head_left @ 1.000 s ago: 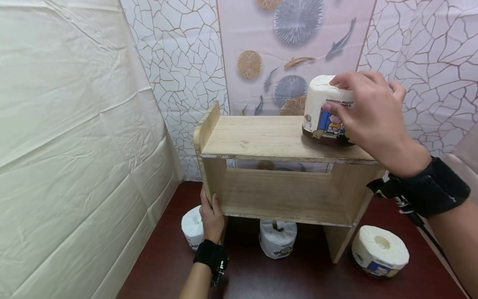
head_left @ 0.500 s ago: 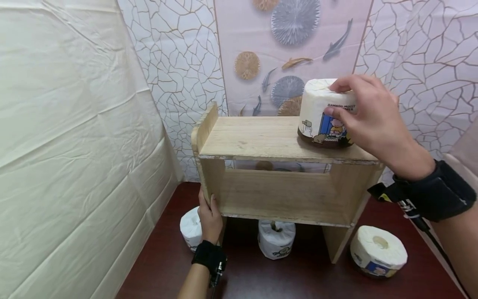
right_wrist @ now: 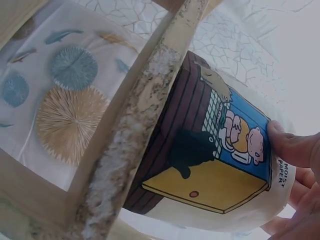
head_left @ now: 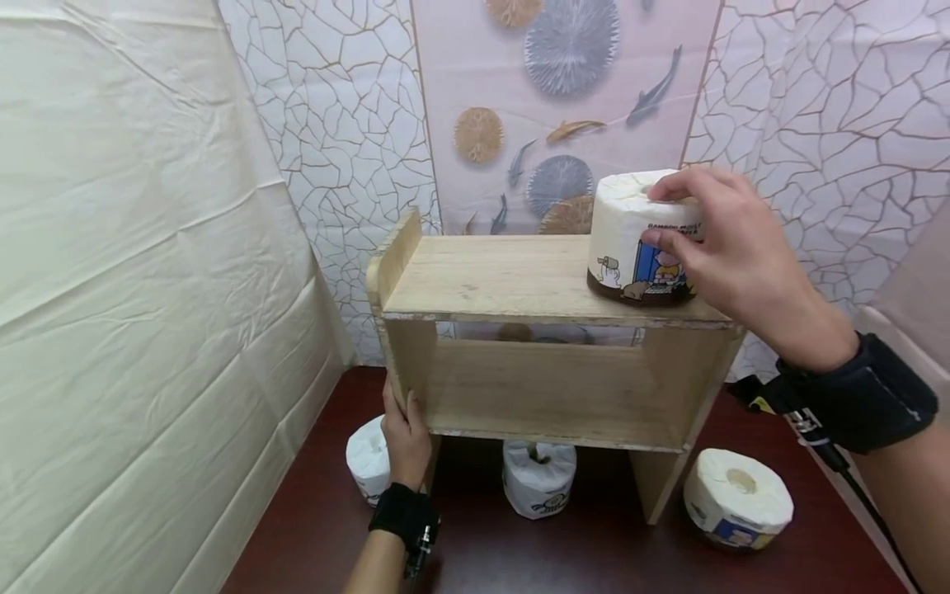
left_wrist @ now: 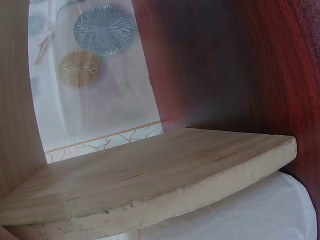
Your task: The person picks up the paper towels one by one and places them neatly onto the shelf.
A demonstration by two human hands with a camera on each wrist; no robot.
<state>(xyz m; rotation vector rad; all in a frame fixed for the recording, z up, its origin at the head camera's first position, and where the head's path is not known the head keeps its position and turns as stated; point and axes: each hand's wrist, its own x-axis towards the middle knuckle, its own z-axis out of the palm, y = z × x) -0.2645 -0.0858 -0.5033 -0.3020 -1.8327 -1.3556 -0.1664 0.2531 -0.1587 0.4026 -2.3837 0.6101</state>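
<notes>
A wrapped toilet paper roll (head_left: 631, 235) with a cartoon print stands upright on the top board of a small wooden shelf (head_left: 482, 276), near its right end. My right hand (head_left: 735, 239) grips this roll, with the thumb on its printed side and fingers at the top rim. In the right wrist view the print of the toilet paper roll (right_wrist: 220, 135) shows close beside the worn board edge. Lower down, my left hand (head_left: 406, 437) holds the front edge of the shelf's left side panel (left_wrist: 150, 185); most of that hand is outside the left wrist view.
A white-wrapped roll (head_left: 367, 462) stands left of the shelf, partly behind my left hand. Another white roll (head_left: 539, 478) sits under the lower board. A cartoon-printed roll (head_left: 738, 499) stands right of the shelf on the dark red table (head_left: 579, 561). Cloth walls (head_left: 148, 289) enclose the left and back.
The held roll has turned a little and come slightly toward the shelf's front edge along with my right hand. My left hand keeps its hold on the panel. The head view has shifted slightly.
</notes>
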